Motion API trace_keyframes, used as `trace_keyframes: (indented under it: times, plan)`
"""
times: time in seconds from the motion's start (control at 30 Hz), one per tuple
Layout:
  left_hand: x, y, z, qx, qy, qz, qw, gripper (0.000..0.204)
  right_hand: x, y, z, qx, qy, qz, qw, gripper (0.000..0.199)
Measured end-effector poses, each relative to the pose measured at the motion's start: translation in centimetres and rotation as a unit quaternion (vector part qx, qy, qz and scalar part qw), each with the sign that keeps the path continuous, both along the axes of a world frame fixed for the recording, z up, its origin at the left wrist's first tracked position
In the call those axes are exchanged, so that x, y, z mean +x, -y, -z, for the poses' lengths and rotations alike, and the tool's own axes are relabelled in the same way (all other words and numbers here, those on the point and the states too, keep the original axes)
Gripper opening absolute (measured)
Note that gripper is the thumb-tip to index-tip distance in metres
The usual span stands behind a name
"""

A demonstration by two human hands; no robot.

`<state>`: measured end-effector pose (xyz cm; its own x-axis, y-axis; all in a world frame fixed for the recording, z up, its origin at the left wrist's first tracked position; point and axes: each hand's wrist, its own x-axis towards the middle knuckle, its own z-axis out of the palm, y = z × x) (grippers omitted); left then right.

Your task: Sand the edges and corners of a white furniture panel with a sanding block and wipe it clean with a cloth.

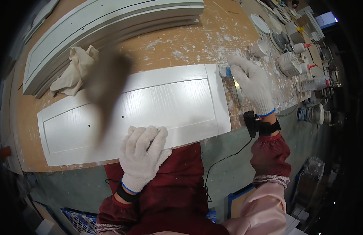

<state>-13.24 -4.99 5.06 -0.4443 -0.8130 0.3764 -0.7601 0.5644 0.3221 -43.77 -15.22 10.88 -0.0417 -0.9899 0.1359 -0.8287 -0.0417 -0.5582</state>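
White panel point(169, 103) is lying face up on the worktable point(158, 49), its near edge running along the table's front edge. Its long axis is extending left to right across the person, with the left end sitting slightly closer to the body. The left hand point(144, 154), gloved, is resting at the middle of that near edge; its fingers are reaching forward onto the face, only lightly bent, and are gripping nothing visible. The right hand point(252, 80), also gloved, is hovering or resting just beyond the panel's right end, so the panel is lying to its left. Of the two, the left is standing nearer, being in contact.

Right-hand fingers are curling beside a small blue item point(228, 71) and a narrow metal strip point(238, 94); whether they are holding either cannot be told. Behind the panel, a stack of panels point(111, 25) and a crumpled cloth point(76, 70) are lying. A dark blurred shape point(107, 82) is obscuring part of the panel's left half.
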Motion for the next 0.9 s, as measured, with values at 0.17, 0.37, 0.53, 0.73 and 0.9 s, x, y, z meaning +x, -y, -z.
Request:
trace_keyframes:
  times: [0.17, 0.37, 0.53, 0.73, 0.9]
  plan:
    - [-0.1, 0.1, -0.3, 0.002, 0.003, -0.005, 1.0, 0.05, 1.5, -0.6, 0.1, -0.017, 0.031, -0.011, 0.999, 0.03]
    - [-0.2, 1.1, -0.9, 0.032, -0.053, 0.038, 0.997, 0.048, 2.9, 1.0, 0.0, -0.02, -0.031, -0.021, 0.999, 0.021]
    - [-0.1, 1.3, -0.9, 0.021, -0.067, 0.042, 0.997, 0.047, 4.0, 2.4, 0.1, -0.032, -0.064, -0.027, 0.997, 0.022]
    - [0.0, 1.3, -0.4, 0.001, -0.077, 0.041, 0.996, 0.046, 4.3, 3.4, 0.8, -0.013, -0.094, -0.016, 0.995, 0.025]
    - [-0.1, 1.3, -0.5, -0.001, -0.07, 0.04, 0.997, 0.046, 4.0, 3.6, 1.2, -0.02, -0.107, -0.017, 0.994, 0.032]
